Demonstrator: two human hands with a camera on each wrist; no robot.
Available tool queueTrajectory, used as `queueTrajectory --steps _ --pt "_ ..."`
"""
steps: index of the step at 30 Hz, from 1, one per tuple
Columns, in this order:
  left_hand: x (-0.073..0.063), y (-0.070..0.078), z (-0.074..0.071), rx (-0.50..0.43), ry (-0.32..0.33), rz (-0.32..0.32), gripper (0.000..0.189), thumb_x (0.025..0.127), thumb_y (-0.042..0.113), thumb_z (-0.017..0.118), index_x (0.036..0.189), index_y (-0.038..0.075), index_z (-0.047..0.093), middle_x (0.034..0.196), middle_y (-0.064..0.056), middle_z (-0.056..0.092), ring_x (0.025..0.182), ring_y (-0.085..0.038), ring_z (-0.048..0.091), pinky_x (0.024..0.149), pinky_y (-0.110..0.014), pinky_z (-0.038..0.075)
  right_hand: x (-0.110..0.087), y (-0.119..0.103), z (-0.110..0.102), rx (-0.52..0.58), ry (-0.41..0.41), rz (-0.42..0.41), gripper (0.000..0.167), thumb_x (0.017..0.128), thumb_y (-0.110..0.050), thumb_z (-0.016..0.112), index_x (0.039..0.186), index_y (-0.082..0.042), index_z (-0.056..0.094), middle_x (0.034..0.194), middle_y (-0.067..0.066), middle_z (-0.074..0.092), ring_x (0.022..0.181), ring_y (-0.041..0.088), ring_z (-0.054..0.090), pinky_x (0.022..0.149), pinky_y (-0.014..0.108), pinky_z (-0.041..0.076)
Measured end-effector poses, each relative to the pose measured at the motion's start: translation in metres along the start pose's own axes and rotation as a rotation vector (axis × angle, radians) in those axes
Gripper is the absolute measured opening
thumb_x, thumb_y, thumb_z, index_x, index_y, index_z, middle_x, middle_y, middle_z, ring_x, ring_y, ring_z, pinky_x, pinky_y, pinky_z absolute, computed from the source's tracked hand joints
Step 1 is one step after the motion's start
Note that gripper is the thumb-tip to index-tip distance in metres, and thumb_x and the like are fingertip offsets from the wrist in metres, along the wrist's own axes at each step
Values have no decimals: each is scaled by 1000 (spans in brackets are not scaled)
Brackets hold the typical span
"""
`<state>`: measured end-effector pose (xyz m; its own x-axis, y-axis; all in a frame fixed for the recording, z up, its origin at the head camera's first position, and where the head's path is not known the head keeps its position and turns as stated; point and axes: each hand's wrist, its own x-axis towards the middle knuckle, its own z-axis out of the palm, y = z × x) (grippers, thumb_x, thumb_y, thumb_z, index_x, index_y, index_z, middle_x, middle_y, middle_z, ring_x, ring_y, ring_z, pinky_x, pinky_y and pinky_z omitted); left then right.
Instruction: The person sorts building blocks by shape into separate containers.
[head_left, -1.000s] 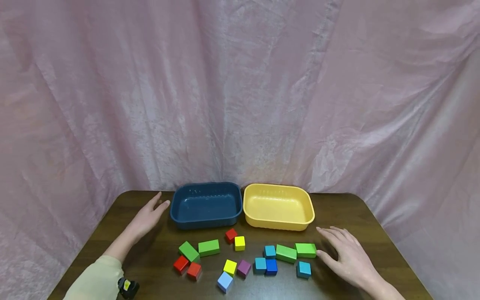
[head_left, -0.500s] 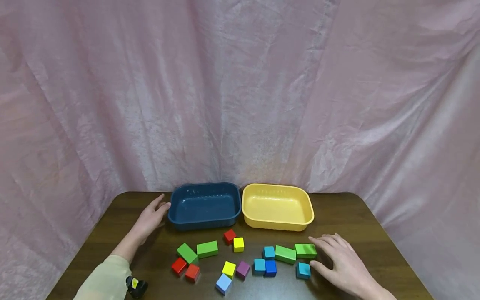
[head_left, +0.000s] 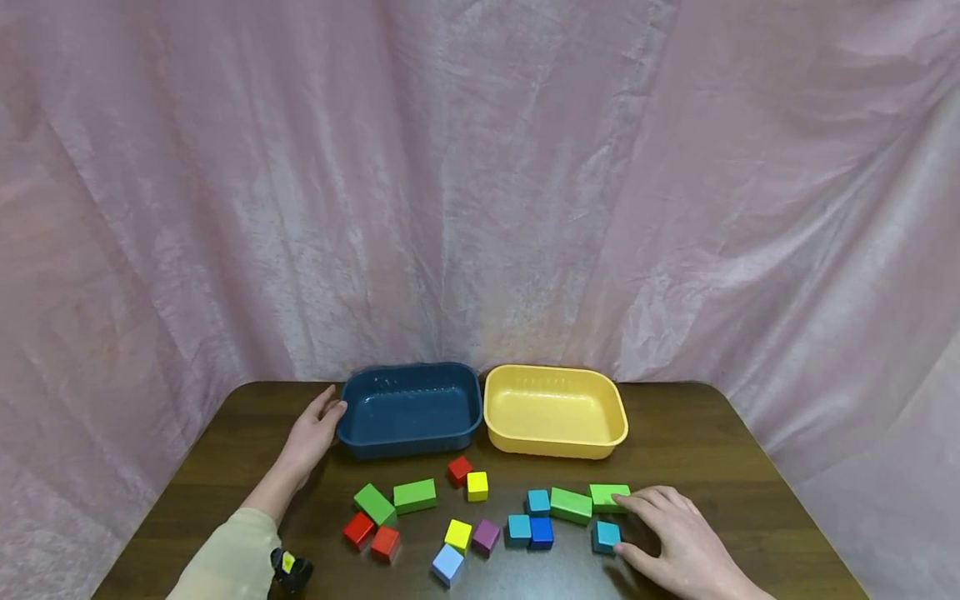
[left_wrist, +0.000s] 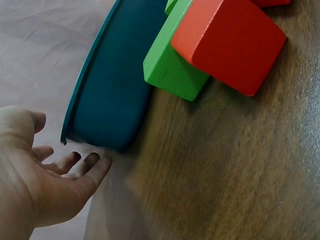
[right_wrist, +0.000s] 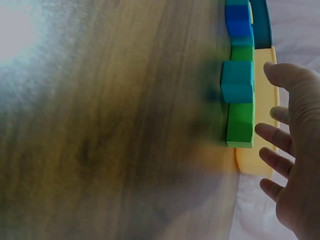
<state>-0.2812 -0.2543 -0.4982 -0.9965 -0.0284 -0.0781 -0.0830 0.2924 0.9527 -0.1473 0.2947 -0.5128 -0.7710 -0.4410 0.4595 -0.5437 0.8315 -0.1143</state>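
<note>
My left hand (head_left: 310, 440) is at the left end of the dark blue tub (head_left: 411, 443), fingers loosely bent beside its rim. In the left wrist view the fingers lie close to the tub's end wall (left_wrist: 105, 100); whether they touch it I cannot tell. On the right, my right hand (head_left: 678, 537) hovers with spread fingers by a teal cube (head_left: 606, 537) and a green block (head_left: 609, 497). The right wrist view has the thumb and fingers apart, with nothing held, near the same teal cube (right_wrist: 237, 81) and green block (right_wrist: 240, 125).
A yellow tub (head_left: 555, 446) stands right of the blue one. Red cubes (head_left: 359, 530), green blocks (head_left: 415, 496), yellow cubes (head_left: 477, 486), a purple cube (head_left: 486, 537), a light blue cube (head_left: 447, 565) and a dark blue cube (head_left: 541, 533) lie on the wooden table (head_left: 315, 533). A pink curtain (head_left: 480, 183) hangs behind.
My left hand has moved right, up to the blue tub's end. My right hand has come left and nearer, towards the teal cube and green block. The blocks lie as before.
</note>
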Motion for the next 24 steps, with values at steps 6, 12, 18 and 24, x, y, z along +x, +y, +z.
queueTrajectory --steps 6,12,18,24 --pt "1 -3 0 -5 3 -7 68 111 35 42 166 9 11 164 -27 22 146 -42 33 110 -57 40 -4 -2 3 11 -44 38 56 79 -54 84 124 -22 73 114 -15 65 106 12 57 86 46 50" --pt "3 -6 1 -49 -13 -16 62 112 27 38 166 9 11 164 -29 19 144 -43 36 108 -55 43 -7 -4 5 28 -82 43 53 83 -56 81 124 -23 72 114 -18 64 105 11 57 84 46 50" --pt "5 -10 0 -129 -30 -26 60 112 18 37 165 8 11 164 -30 18 141 -43 38 107 -56 43 -9 -5 5 42 -100 62 52 83 -53 82 125 -22 72 113 -19 64 105 11 56 86 47 49" --pt "10 -15 -1 -160 -40 -56 59 111 18 36 166 14 16 165 -25 19 139 -42 39 104 -51 47 -8 -6 6 44 -141 104 49 85 -52 80 122 -22 73 114 -14 66 108 14 57 90 49 48"
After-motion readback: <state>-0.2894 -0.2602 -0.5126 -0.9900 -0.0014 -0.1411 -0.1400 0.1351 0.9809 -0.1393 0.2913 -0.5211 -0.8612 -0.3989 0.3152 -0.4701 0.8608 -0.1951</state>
